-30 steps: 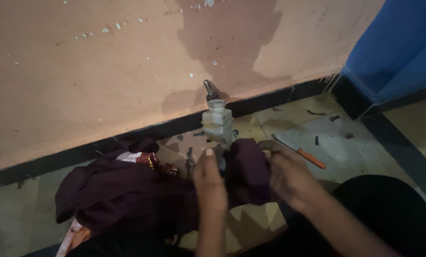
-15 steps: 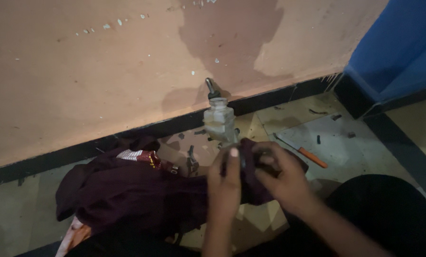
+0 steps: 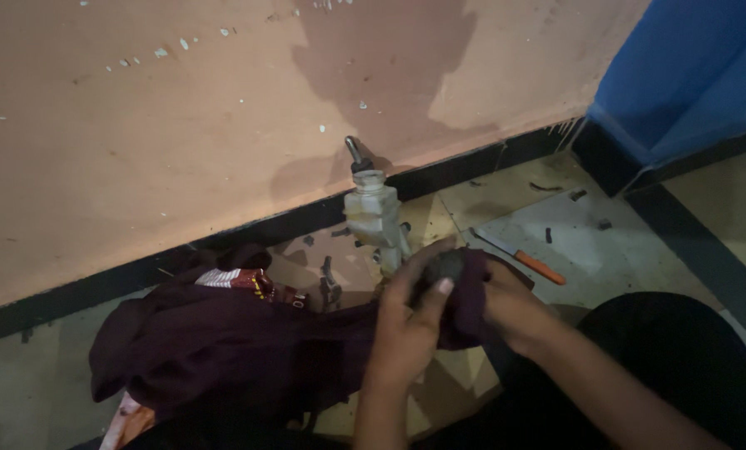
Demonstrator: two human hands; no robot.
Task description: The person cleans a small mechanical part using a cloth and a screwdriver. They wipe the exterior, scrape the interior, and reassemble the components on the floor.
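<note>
Small dark part (image 3: 446, 265) sits low centre, wrapped in the maroon cloth (image 3: 248, 350) by the pale metal cylinder (image 3: 375, 218). Left hand (image 3: 410, 321) pinching it through cloth, right hand (image 3: 515, 304) cupped under — best to rotate part, keep cloth taut, clear of the screwdriver (image 3: 523, 258) on the floor (image 3: 606, 242).

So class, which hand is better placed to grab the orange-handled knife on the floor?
Right, probably. The right hand lies just beside the knife; the left hand sits farther off, gripping the dark cloth.

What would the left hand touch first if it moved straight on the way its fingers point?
Likely the pale metal cylinder part just beyond the left hand; depth is unclear.
</note>
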